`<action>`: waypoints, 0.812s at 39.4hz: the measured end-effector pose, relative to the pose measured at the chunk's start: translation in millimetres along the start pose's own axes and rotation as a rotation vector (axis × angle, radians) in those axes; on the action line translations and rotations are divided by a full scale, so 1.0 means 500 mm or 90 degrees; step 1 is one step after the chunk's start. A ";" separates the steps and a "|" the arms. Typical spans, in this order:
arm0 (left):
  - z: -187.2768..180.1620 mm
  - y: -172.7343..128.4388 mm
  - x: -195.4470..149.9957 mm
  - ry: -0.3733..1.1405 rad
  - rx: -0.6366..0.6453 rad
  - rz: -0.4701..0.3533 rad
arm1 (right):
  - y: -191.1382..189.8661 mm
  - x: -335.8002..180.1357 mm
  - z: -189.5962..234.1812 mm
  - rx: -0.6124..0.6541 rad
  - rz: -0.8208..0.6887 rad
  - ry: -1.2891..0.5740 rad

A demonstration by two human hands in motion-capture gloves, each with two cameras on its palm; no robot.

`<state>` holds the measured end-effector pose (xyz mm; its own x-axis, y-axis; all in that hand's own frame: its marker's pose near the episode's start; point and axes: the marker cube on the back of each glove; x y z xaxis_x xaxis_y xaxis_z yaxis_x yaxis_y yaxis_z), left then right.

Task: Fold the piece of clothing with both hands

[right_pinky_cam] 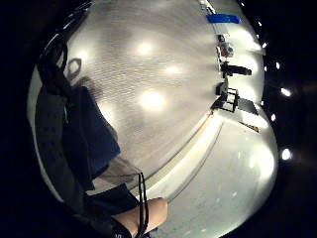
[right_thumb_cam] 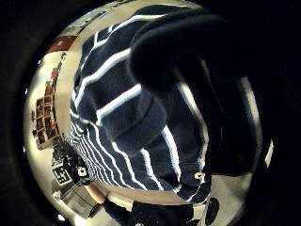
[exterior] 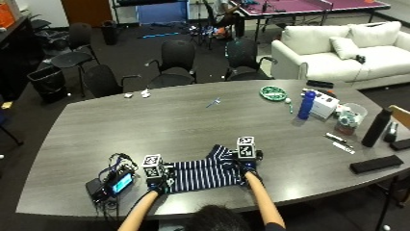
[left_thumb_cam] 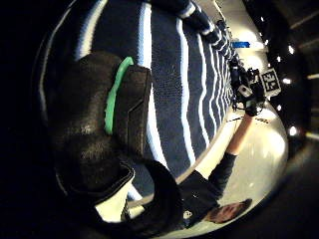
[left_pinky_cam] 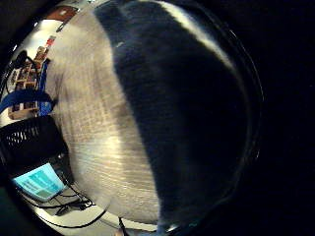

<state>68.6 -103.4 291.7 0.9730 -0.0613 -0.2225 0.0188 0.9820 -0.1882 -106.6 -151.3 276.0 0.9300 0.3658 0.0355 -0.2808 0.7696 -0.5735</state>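
Overhead, a striped top lies on the grey table, left hand and right hand at its ends; palm views alone show each hand's fingers curled round cloth.

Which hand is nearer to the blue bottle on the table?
The right. The right hand is on the striped garment's end toward the blue bottle; the left hand is at the garment's far end, farther away.
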 end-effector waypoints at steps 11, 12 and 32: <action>0.012 0.001 0.045 -0.011 -0.095 0.005 | -0.034 0.177 -0.009 0.040 0.140 0.011; 0.010 0.001 0.052 -0.013 -0.104 0.009 | -0.034 0.189 -0.017 0.054 0.150 0.000; -0.155 -0.049 -0.051 0.097 0.082 0.052 | 0.114 -0.100 -0.344 0.247 0.023 -0.002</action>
<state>25.3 -139.7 227.7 0.9268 0.0024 -0.3757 -0.0197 0.9989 -0.0423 -128.3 -215.8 100.7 0.9170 0.3981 0.0243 -0.3834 0.8966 -0.2216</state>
